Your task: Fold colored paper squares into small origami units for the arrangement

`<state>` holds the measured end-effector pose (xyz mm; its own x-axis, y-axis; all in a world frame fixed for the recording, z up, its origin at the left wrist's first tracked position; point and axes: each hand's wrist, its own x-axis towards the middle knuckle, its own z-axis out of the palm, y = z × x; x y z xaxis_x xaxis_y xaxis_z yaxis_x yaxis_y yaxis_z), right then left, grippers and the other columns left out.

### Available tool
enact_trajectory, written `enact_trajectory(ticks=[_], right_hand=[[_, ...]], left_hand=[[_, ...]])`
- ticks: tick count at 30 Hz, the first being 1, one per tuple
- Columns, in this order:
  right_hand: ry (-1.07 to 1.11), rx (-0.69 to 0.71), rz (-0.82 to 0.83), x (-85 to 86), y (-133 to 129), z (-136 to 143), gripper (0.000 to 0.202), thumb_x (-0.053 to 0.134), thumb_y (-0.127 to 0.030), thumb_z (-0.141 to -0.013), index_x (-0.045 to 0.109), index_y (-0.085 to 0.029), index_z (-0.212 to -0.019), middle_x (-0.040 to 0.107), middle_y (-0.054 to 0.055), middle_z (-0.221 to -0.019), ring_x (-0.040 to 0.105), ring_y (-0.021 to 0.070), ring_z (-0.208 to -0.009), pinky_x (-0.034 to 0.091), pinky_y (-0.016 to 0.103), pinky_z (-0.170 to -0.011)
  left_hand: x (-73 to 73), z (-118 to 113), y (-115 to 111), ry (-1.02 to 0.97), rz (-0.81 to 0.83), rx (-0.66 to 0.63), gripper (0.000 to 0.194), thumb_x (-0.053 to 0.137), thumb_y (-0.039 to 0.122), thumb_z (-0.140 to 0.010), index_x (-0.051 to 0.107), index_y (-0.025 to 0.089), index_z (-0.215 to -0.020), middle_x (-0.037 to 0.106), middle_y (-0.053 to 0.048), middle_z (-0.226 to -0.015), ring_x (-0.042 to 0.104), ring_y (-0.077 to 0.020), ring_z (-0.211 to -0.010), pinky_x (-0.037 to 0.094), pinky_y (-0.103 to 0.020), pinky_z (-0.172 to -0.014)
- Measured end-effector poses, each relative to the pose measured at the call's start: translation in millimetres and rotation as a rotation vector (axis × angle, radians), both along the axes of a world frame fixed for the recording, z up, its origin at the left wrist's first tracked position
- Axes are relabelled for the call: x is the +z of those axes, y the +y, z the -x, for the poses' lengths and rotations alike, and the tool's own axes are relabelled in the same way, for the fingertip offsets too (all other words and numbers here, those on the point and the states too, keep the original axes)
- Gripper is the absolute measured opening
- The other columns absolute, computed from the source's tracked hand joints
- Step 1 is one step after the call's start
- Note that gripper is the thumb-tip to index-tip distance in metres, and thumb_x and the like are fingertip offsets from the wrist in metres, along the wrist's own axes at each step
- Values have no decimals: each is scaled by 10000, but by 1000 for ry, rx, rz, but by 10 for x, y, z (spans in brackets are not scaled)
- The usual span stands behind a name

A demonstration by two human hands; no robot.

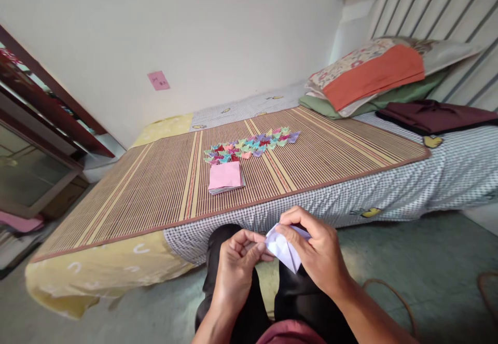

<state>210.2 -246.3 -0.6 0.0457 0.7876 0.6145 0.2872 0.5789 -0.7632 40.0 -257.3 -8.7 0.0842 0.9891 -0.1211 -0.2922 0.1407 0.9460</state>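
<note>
A pale lavender sheet of folded origami paper (285,248) is held above my lap, creased into a pointed shape. My right hand (317,245) grips its upper right part between thumb and fingers. At its left corner, the thumb and fingertips of my left hand (241,261) pinch the edge. On the bed mat ahead lies a stack of square paper (224,175) with a pink sheet on top. Just behind the stack, several small folded paper pieces (252,146) in many colours sit in rows.
The woven mat (155,193) covers most of the bed, over a checked sheet (459,162). Pillows (373,82) and a folded maroon cloth (436,117) lie at the right. A pink note (158,80) is on the wall. My knees are near the bed's edge.
</note>
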Motion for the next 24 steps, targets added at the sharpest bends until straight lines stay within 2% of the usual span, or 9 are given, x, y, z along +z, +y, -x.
enact_trajectory(ticks=[5,8,10,13,16,20,24], right_hand=[[25,-9,47,-5,7,-19,164,669,-186,-982,641,-219,-824,674,-16,-768,659,149,-705,520,239,-684],[38,-25,61,-19,5,-8,168,668,-205,-983,639,-217,-818,672,-11,-767,657,155,-710,522,247,-690],[55,-28,69,-36,1,10,164,666,-220,-986,641,-216,-824,671,-7,-772,658,160,-716,524,252,-693],[85,4,102,-70,-7,43,162,662,-241,-988,642,-216,-829,669,-3,-777,655,163,-719,526,253,-688],[135,63,180,-93,-11,57,168,672,-281,-983,643,-213,-832,672,0,-775,651,162,-714,524,248,-664],[192,137,300,-83,-13,35,200,691,-338,-977,653,-203,-834,654,-7,-745,620,152,-670,503,241,-621],[205,164,328,-48,-20,15,225,677,-352,-984,653,-196,-824,636,-10,-729,602,145,-653,485,240,-614]], left_hand=[[11,5,-11,-23,-40,4,335,943,402,-739,731,150,-801,729,-27,-675,671,-137,-609,550,-233,-628],[11,-1,-1,-78,-40,19,348,939,392,-741,734,166,-908,745,-28,-749,649,-134,-630,541,-240,-642],[11,-17,4,-63,-13,-23,382,933,415,-745,757,154,-961,759,-51,-773,648,-145,-661,531,-242,-650],[20,-56,-1,-5,14,-77,365,924,453,-749,798,120,-831,741,-62,-712,620,-141,-652,501,-232,-646],[41,-87,-19,3,1,-69,354,912,463,-760,797,131,-712,709,-42,-626,597,-135,-608,500,-243,-650],[73,-90,-37,40,-38,-65,338,907,464,-768,812,141,-733,735,-49,-640,625,-151,-615,510,-258,-666],[109,-95,-28,42,-37,-78,347,923,465,-746,807,139,-753,752,-61,-668,644,-166,-636,516,-274,-677]])
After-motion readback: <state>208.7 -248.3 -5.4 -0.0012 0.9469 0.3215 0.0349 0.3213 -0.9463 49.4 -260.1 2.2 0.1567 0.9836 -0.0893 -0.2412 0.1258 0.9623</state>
